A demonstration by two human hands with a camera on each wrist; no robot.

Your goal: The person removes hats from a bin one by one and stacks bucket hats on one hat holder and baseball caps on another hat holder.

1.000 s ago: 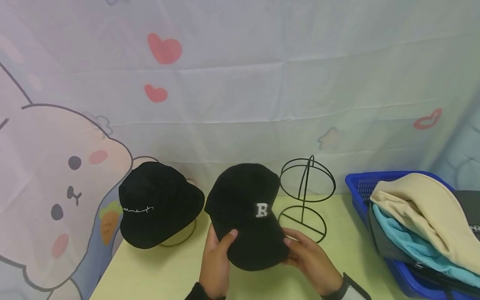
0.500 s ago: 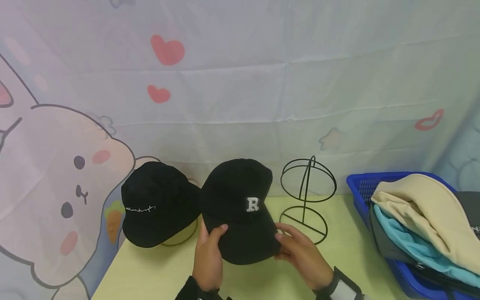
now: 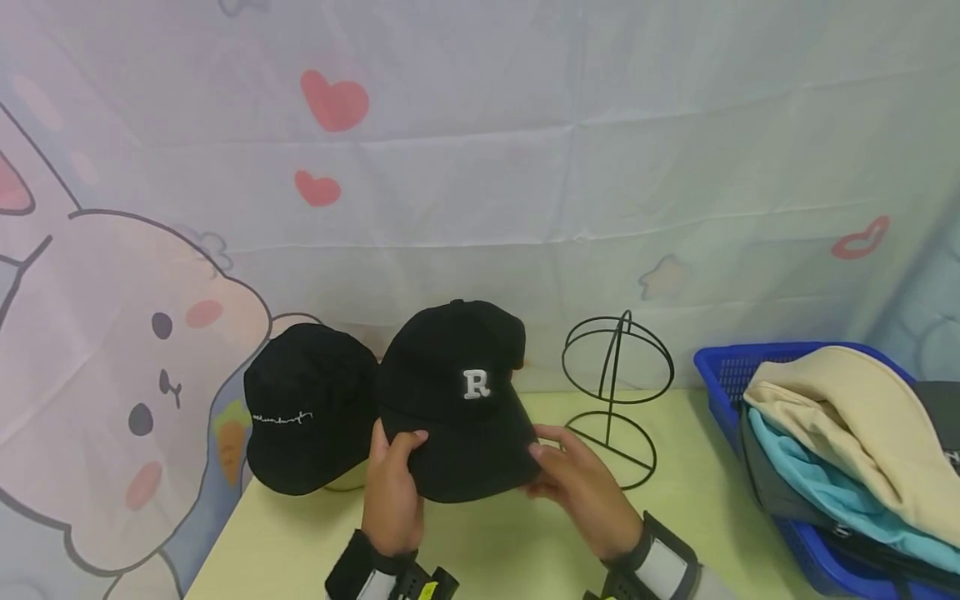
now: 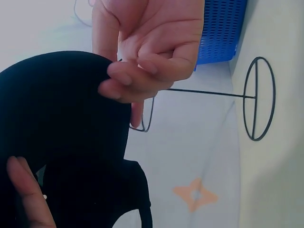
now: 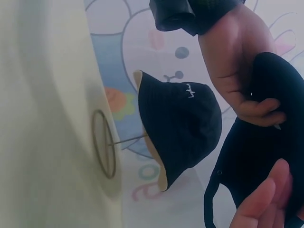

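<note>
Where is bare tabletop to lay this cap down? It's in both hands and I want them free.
Bare table lies between the wire stand and the blue basket, and near the front edge left of the left hand. Around the bucket hat and cap it is crowded.

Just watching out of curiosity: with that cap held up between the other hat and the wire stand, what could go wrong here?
The cap is held only at its brim by the left hand and right hand, so it might slip. It overlaps the bucket hat in the head view and could knock it. The empty wire stand looks light and might tip.
</note>
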